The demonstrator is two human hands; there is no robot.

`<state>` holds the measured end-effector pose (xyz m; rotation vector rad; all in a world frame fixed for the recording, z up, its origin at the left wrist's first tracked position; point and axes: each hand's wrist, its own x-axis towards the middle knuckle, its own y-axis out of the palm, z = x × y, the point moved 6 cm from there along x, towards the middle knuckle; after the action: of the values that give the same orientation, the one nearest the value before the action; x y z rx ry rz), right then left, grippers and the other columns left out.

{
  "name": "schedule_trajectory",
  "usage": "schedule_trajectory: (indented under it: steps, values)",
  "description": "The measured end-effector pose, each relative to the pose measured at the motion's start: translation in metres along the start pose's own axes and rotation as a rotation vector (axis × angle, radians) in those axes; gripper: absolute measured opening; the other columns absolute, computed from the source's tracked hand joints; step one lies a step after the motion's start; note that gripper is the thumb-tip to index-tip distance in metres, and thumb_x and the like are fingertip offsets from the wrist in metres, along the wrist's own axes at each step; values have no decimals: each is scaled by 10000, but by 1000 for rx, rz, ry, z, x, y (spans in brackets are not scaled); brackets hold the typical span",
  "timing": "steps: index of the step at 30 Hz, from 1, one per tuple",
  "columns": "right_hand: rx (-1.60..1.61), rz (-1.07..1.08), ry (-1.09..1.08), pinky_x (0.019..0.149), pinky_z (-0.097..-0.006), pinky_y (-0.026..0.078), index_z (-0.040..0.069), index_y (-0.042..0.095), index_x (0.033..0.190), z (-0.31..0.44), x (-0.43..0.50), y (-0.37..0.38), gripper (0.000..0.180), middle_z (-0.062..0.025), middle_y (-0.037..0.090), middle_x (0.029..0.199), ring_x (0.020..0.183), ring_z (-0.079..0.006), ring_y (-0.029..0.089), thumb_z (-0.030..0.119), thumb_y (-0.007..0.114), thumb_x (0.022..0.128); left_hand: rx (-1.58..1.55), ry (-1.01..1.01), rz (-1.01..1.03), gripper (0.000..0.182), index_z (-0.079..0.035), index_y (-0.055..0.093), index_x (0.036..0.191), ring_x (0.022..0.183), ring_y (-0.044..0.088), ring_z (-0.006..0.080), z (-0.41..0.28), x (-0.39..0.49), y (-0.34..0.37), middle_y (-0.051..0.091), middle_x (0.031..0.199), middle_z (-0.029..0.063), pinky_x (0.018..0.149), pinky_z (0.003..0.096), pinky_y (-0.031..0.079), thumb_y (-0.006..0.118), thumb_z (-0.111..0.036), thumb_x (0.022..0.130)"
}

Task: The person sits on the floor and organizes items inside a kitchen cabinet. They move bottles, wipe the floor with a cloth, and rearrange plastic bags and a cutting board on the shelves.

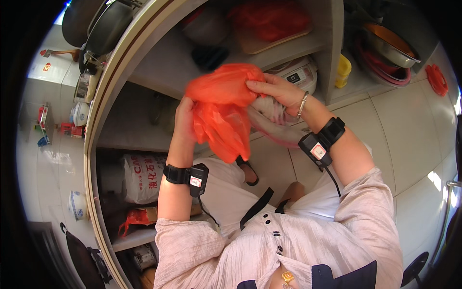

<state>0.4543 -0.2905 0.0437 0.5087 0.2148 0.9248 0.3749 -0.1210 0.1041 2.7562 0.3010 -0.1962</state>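
A crumpled red plastic bag (223,108) spreads between my two hands, in front of open cabinet shelves. My left hand (185,113) grips its left side, the fingers partly hidden behind the plastic. At the bag's upper right, my right hand (276,90) pinches a gathered part between thumb and fingers. Just below my right hand is a whitish, pink-edged item (274,126), perhaps another plastic bag; what supports it is hidden. Behind that hand, a white appliance with a control panel (299,77), like a rice cooker, stands in the cabinet.
Another red bag (272,18) lies on an upper shelf. Stacked basins (391,54) and a yellow container (343,70) stand to the right. A white printed bag (140,178) fills a shelf at left. The countertop edge (92,144) curves past, with pans (108,29) above. Tiled floor (408,119) extends right.
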Motion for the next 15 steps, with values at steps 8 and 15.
schedule_trajectory:
  steps: [8, 15]
  values:
    - [304, 58, 25, 863, -253, 476, 9, 540, 1203, 5, -5, 16, 421, -34, 610, 1098, 990, -112, 584, 252, 648, 877, -255, 14, 192, 451, -20, 456, 1270, 1081, 556, 229, -22, -79, 27, 540, 1231, 123, 916, 355, 468, 478, -332, 944]
    - [326, 48, -1, 902, -260, 453, -8, 512, 1238, 5, -3, 30, 424, -46, 608, 1111, 1018, -119, 569, 239, 608, 907, 416, 291, -29, 414, -28, 469, 1240, 1063, 559, 218, 14, -56, 3, 546, 1205, 110, 896, 352, 478, 497, -318, 946]
